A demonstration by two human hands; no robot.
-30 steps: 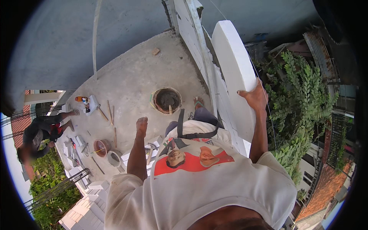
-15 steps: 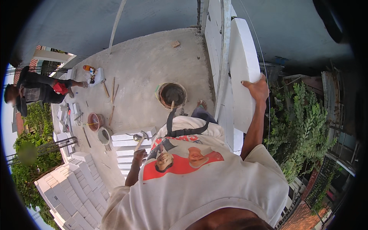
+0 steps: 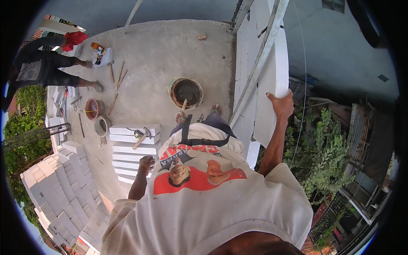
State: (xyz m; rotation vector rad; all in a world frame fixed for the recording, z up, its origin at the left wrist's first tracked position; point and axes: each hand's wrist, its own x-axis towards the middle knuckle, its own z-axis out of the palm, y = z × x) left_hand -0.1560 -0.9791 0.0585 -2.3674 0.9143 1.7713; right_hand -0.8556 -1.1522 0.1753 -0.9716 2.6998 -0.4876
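My right hand (image 3: pixel 282 104) grips the edge of a large white lightweight concrete block (image 3: pixel 280 63) on the wall to my right. The thumb lies on the near face; the other fingers wrap over the outer edge and are partly hidden. A long pale straightedge bar (image 3: pixel 260 55) slants along the wall beside the block. My left hand (image 3: pixel 146 163) hangs loosely curled with nothing visible in it, close to a stack of white blocks (image 3: pixel 127 151). On that stack rest a hammer (image 3: pixel 141 140) and a round tape measure (image 3: pixel 138 134), apart from my fingers.
A bucket of grey mortar (image 3: pixel 187 92) with a tool handle stands by my feet. Left are a reddish bucket (image 3: pixel 94 108), a grey bucket (image 3: pixel 102 126), wooden sticks (image 3: pixel 120 75) and a large block pile (image 3: pixel 59 182). A co-worker (image 3: pixel 46 66) holds red cloth. A thin string (image 3: pixel 304 85) runs outside the wall.
My view has shifted. My left hand has come away from the hammer's handle, while my right hand keeps its grip on the block. The co-worker has raised the red cloth.
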